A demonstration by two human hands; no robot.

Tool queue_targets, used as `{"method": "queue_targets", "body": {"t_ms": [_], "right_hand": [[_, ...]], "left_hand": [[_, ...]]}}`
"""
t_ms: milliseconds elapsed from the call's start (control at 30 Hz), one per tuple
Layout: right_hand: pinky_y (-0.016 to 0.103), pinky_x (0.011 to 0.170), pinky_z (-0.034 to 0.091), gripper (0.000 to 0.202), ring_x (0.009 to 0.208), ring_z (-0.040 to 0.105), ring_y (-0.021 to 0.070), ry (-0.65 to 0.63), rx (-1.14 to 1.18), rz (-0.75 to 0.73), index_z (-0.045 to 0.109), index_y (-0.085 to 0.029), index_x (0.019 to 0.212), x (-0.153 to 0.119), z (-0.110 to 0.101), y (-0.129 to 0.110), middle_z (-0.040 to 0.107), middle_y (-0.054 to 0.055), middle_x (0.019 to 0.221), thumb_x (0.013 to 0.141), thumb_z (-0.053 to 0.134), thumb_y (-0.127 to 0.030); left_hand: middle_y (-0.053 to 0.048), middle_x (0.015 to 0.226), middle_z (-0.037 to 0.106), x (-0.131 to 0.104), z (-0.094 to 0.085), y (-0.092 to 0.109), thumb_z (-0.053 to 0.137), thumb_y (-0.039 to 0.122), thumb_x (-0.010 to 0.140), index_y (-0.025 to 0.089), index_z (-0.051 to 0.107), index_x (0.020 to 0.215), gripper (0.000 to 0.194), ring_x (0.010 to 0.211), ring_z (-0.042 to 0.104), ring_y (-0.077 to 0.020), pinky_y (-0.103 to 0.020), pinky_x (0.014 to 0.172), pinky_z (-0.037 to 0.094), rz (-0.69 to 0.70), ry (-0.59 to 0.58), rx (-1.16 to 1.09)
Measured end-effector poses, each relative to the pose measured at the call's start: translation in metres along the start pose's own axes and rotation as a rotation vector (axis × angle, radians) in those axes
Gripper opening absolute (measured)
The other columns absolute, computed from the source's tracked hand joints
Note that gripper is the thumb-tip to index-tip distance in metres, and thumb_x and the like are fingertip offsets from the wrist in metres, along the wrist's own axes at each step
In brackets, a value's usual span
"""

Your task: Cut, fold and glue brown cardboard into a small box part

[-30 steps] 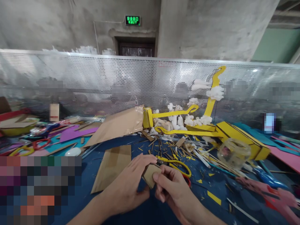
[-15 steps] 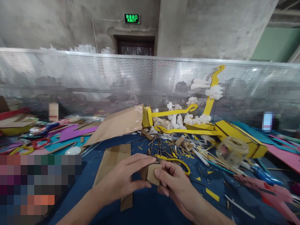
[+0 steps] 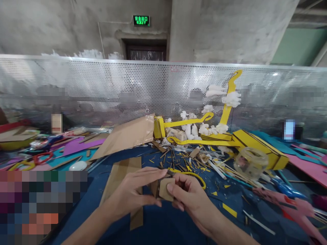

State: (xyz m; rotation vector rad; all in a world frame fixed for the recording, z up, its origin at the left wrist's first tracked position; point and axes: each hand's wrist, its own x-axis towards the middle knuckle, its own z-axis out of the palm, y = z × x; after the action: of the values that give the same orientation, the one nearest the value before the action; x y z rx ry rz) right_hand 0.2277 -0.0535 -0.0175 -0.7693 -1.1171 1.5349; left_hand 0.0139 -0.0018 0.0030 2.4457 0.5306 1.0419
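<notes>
A small folded cardboard piece (image 3: pixel 166 190) is held between my two hands above the blue table. My right hand (image 3: pixel 190 195) pinches its right side, the thumb lying on the flat front face. On the left side, my left hand (image 3: pixel 135 189) curves around the piece with its fingers over the top edge and its thumb below. Under and behind my left hand lie flat brown cardboard strips (image 3: pixel 122 170). Yellow-handled scissors (image 3: pixel 200 177) lie just behind my right hand, their blades mostly hidden.
Cardboard and yellow scraps (image 3: pixel 178 160) litter the middle. A tape roll (image 3: pixel 251 163), yellow box shape (image 3: pixel 260 149) and pink glue gun (image 3: pixel 286 200) are at right. A large cardboard sheet (image 3: pixel 127 136) stands behind; red-handled scissors (image 3: pixel 43 158) lie left. A perforated metal screen (image 3: pixel 102 88) runs behind.
The cardboard piece has turned slightly in my fingers, and a gap along its left edge shows more. My hands stay almost in place; the whole view has shifted slightly.
</notes>
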Motion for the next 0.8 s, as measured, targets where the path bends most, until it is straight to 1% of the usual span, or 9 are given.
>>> {"method": "queue_targets", "body": {"t_ms": [133, 267, 367, 567, 733, 800], "right_hand": [[0.020, 0.043, 0.026, 0.045, 0.041, 0.036, 0.0031, -0.020, -0.032, -0.002, 0.056, -0.018, 0.071, 0.0005, -0.0012, 0.0009, 0.050, -0.008, 0.057, 0.080, 0.085, -0.052], [0.021, 0.045, 0.027, 0.043, 0.042, 0.034, 0.0029, -0.047, -0.007, -0.011, 0.055, -0.018, 0.072, -0.0003, -0.0004, 0.0017, 0.048, -0.009, 0.059, 0.084, 0.081, -0.050], [0.021, 0.045, 0.026, 0.043, 0.042, 0.034, 0.0036, -0.027, -0.047, -0.025, 0.054, -0.018, 0.071, -0.0015, 0.0014, -0.0009, 0.047, -0.009, 0.058, 0.085, 0.080, -0.049], [0.021, 0.044, 0.025, 0.046, 0.042, 0.037, 0.0051, -0.005, -0.130, -0.017, 0.053, -0.019, 0.070, -0.0036, 0.0023, -0.0058, 0.047, -0.009, 0.055, 0.082, 0.080, -0.055], [0.021, 0.044, 0.024, 0.049, 0.043, 0.038, 0.0050, -0.012, -0.131, -0.019, 0.056, -0.018, 0.071, -0.0047, 0.0026, -0.0059, 0.049, -0.008, 0.056, 0.081, 0.080, -0.060], [0.021, 0.044, 0.025, 0.048, 0.043, 0.038, 0.0050, -0.012, -0.123, -0.017, 0.056, -0.018, 0.071, -0.0045, 0.0028, -0.0049, 0.049, -0.008, 0.056, 0.081, 0.080, -0.059]], "left_hand": [[-0.005, 0.131, 0.075, -0.0008, -0.0002, 0.0007, 0.093, 0.032, 0.069, 0.038, 0.057, 0.145, 0.084, 0.123, 0.068, -0.0260, -0.038, 0.104, 0.057, -0.001, -0.011, -0.031], [-0.007, 0.130, 0.076, 0.0002, -0.0010, 0.0026, 0.092, 0.037, 0.071, 0.037, 0.060, 0.143, 0.079, 0.124, 0.068, -0.0289, -0.042, 0.105, 0.057, -0.006, 0.007, -0.023], [-0.008, 0.129, 0.076, 0.0000, -0.0010, 0.0036, 0.091, 0.039, 0.071, 0.035, 0.061, 0.142, 0.077, 0.123, 0.068, -0.0302, -0.044, 0.105, 0.057, -0.028, 0.005, -0.033], [-0.007, 0.132, 0.074, -0.0021, 0.0009, 0.0049, 0.091, 0.033, 0.073, 0.035, 0.063, 0.140, 0.072, 0.124, 0.067, -0.0278, -0.043, 0.105, 0.055, -0.028, 0.004, -0.022], [-0.007, 0.130, 0.075, -0.0022, 0.0024, 0.0048, 0.090, 0.029, 0.075, 0.032, 0.064, 0.138, 0.069, 0.122, 0.068, -0.0276, -0.042, 0.105, 0.055, -0.015, 0.008, 0.006], [-0.007, 0.130, 0.075, -0.0030, 0.0026, 0.0048, 0.090, 0.028, 0.076, 0.032, 0.065, 0.138, 0.067, 0.122, 0.068, -0.0268, -0.040, 0.105, 0.055, -0.024, 0.010, 0.008]]}}
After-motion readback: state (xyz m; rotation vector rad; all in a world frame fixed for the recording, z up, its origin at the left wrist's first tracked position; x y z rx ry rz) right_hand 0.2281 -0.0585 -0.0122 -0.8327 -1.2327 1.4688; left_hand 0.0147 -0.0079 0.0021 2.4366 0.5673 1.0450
